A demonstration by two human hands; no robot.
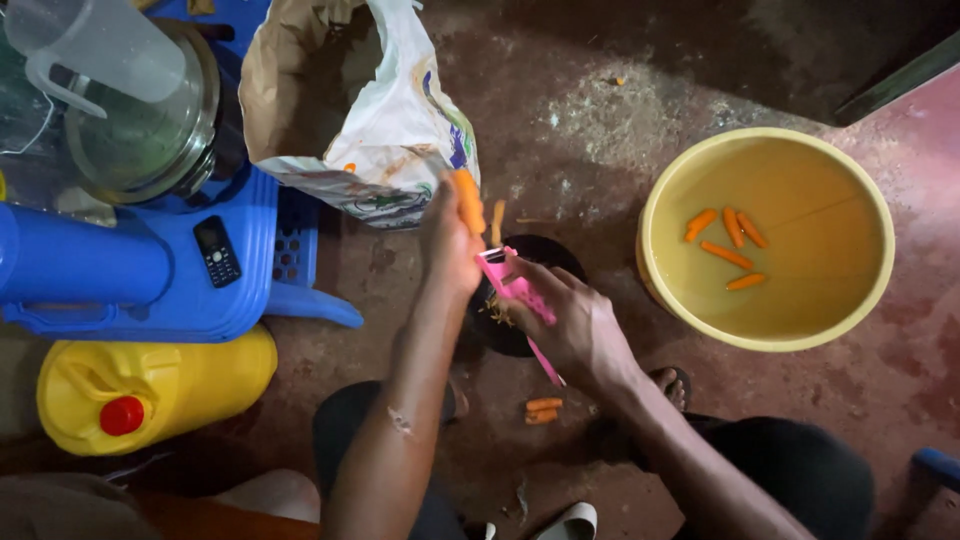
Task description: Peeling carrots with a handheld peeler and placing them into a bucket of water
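- Left hand: fingers closed around an orange carrot, held upright with its lower end at the top of the grater.
- Right hand: fingers wrapped about a pink flat grater, gripping its middle and holding it tilted over a dark plate on the floor.
- Dark plate: round, partly hidden by both hands; a small heap of pale orange shreds lies on it, which suggests that little grating is done so far.
- Yellow basin: to the right, well apart from the hands, filled with water; five carrots float in it, whole and ungrated as far as can be seen.
- Two short carrot pieces: on the floor below the grater, near a sandalled foot.
- Paper sack: open, white with coloured print, just behind the left hand.
- Blue plastic stool: at left, bearing a small black phone, a clear jug and a glass-lidded pot.
- Yellow jerrycan: red cap, lying on its side at lower left.
- Floor: dark, stained, reddish concrete.
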